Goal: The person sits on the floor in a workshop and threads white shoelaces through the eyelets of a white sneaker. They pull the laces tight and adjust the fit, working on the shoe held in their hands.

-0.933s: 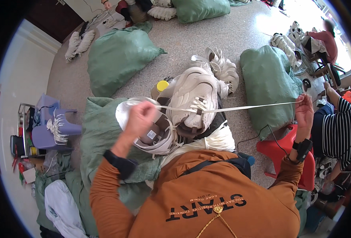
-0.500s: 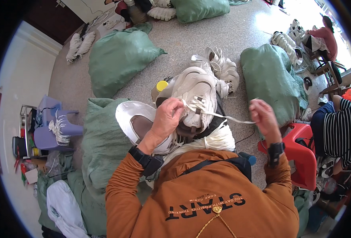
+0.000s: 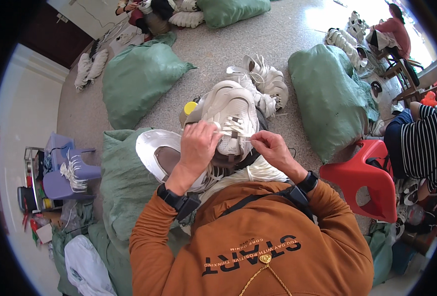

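A beige and white shoe upper [image 3: 236,103] lies in front of my body, its toe pointing away. Pale shoelace [image 3: 235,123] crosses its lacing area. My left hand [image 3: 199,143] is closed at the left side of the eyelets, its fingertips pinching the lace. On the opposite side my right hand [image 3: 276,150] pinches the lace too, close to the shoe. Beneath my wrists lies a thick bundle of cream laces [image 3: 260,171]. A white piece with a brown inside [image 3: 147,148] sits left of my left hand, partly hidden by it.
More laced uppers [image 3: 273,89] are heaped beyond the shoe, and a yellow lid [image 3: 190,107] is beside it. Green sacks [image 3: 137,81] [image 3: 327,93] stand on both sides. A red stool [image 3: 346,172] is at right, a purple stool [image 3: 83,170] at left. Other people sit farther off.
My right hand has come in from the far right to the shoe's side, and the long lace stretch is no longer drawn out. My left hand stays at the eyelets.
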A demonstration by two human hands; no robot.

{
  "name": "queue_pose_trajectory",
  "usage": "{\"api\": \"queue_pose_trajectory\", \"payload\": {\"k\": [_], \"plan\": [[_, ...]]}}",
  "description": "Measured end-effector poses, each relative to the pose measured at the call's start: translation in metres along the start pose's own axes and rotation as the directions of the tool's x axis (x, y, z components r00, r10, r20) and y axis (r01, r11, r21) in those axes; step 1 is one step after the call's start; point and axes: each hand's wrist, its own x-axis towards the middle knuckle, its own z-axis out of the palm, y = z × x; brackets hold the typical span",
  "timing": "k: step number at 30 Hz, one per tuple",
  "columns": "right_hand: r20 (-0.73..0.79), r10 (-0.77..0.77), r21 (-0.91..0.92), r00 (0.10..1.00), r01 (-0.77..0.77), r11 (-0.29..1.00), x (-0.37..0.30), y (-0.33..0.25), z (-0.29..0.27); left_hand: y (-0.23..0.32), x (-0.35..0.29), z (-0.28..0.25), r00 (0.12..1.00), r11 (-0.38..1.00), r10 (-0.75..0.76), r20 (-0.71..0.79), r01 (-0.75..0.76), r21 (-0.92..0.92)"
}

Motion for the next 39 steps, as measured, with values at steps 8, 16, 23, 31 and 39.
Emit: {"api": "queue_pose_trajectory", "payload": {"k": [8, 16, 23, 31, 39], "plan": [[-0.004, -0.192, -0.241, 0.981, 0.186, 0.952, 0.007, -0.017, -0.001, 0.043, -0.021, 0.015, 0.922, 0.822, -0.181, 0.343, 0.334, -0.461], [0.155, -0.436, -0.57, 0.886, 0.441, 0.694, 0.01, -0.014, 0.007, 0.047, -0.03, 0.037, 0.964, 0.801, -0.187, 0.188, 0.261, -0.538], [-0.068, -0.429, -0.34, 0.901, 0.384, 0.858, -0.004, 0.004, 0.013, 0.05, -0.025, 0.034, 0.829, 0.507, -0.354, 0.434, 0.56, -0.656], [-0.164, -0.338, -0.341, 0.927, 0.269, 0.901, -0.004, -0.004, 0.04, 0.037, -0.022, 0.045, 0.899, 0.629, -0.319, 0.3, 0.437, -0.643], [0.016, -0.331, -0.47, 0.944, 0.299, 0.831, 0.054, -0.031, 0.04, -0.008, -0.004, 0.051, 0.96, 0.825, -0.267, 0.089, 0.275, -0.494]]}}
